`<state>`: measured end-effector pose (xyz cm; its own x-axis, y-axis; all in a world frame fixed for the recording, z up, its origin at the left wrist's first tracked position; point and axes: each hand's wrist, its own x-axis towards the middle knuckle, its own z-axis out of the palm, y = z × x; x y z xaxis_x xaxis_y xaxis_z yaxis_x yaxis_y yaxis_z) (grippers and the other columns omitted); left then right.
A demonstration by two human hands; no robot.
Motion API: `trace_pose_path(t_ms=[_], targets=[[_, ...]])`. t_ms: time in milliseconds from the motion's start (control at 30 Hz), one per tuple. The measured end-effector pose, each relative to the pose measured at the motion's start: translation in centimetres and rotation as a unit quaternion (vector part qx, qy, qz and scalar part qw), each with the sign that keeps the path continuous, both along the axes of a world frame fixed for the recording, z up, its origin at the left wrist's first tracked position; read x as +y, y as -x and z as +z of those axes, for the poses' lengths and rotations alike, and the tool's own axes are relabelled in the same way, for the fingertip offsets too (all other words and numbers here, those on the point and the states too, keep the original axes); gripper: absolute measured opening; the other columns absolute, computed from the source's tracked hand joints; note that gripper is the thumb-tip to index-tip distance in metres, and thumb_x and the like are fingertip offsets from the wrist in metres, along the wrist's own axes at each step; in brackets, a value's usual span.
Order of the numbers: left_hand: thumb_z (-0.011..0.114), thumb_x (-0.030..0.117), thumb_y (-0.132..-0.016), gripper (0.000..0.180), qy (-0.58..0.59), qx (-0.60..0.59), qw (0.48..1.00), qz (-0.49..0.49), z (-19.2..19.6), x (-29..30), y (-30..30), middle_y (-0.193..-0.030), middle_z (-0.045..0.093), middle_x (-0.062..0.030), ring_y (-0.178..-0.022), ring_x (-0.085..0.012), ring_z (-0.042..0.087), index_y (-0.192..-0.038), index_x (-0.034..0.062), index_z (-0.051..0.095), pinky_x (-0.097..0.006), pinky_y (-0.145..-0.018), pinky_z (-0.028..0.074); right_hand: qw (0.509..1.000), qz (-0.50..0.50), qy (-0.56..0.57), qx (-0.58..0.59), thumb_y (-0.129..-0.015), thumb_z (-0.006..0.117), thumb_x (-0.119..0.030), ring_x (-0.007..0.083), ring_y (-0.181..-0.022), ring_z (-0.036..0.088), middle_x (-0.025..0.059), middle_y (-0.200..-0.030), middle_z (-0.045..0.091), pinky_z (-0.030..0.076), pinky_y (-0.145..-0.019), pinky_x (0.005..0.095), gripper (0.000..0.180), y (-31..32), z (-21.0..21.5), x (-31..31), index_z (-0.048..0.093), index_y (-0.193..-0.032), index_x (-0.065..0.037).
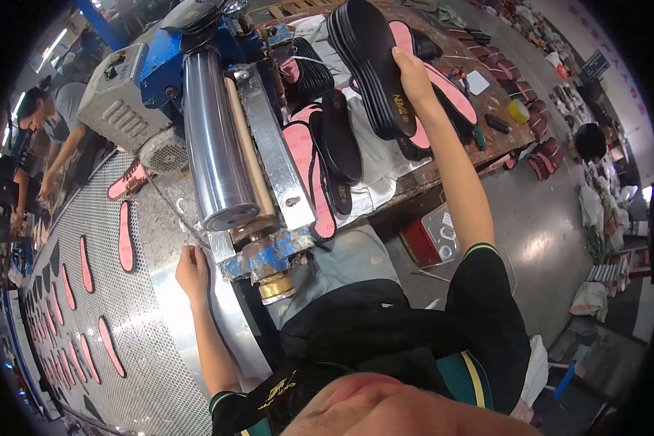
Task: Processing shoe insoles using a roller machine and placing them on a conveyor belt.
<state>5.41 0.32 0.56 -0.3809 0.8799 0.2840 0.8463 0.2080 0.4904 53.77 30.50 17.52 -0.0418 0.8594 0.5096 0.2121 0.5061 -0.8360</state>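
My right hand (413, 74) is stretched out over the workbench and grips a thick stack of black insoles (367, 62) by its edge. More black and pink insoles (320, 156) lie spread on the white cloth below the stack. My left hand (192, 267) rests with curled fingers on the metal edge beside the blue roller machine (218, 138), holding nothing that I can see.
A perforated conveyor belt (145, 305) carries several pink and black insoles (126, 236) away to the left. Other people (54, 127) work at the belt's far side. Shoes and clutter lie on the floor at the right (552, 152). A red box (421, 243) sits under the bench.
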Motion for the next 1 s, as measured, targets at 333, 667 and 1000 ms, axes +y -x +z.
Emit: trace_pose_path(t_ms=[333,667,1000], targets=[[0.059,0.019,-0.093,0.015,-0.021,-0.006,1.0,-0.003,0.2,0.3,-0.7,-0.071,0.064,-0.0117,-0.062,-0.0269,0.063,-0.089,0.005,0.06,-0.035,-0.059,0.048,0.872,-0.118,0.096,-0.464,-0.079,0.065,-0.062,0.0447,-0.112,0.058,0.0378,-0.119,0.056,0.044,-0.096,0.0435,0.094,4.3,-8.9,-5.8,0.043,-0.127,0.016],[0.059,0.02,-0.092,0.017,-0.011,-0.004,1.0,0.007,0.5,0.3,-0.7,-0.071,0.064,-0.0126,-0.062,-0.028,0.063,-0.087,0.0045,0.06,-0.036,-0.059,0.048,0.927,-0.089,0.152,-0.332,-0.076,0.072,-0.038,0.04,-0.097,0.064,0.0266,-0.101,0.066,0.05,-0.086,0.0424,0.061,-0.4,-11.1,-7.4,0.056,-0.114,0.007],[0.058,0.021,-0.093,0.017,-0.017,0.008,1.0,0.003,0.5,0.2,-0.8,-0.07,0.063,-0.0121,-0.062,-0.0277,0.062,-0.087,0.0053,0.059,-0.036,-0.058,0.047,0.93,0.005,0.291,-0.223,-0.073,0.08,-0.038,0.0217,-0.085,0.059,0.0176,-0.094,0.06,0.047,-0.075,0.0342,0.071,-1.0,-12.1,-9.0,0.044,-0.12,0.0]])
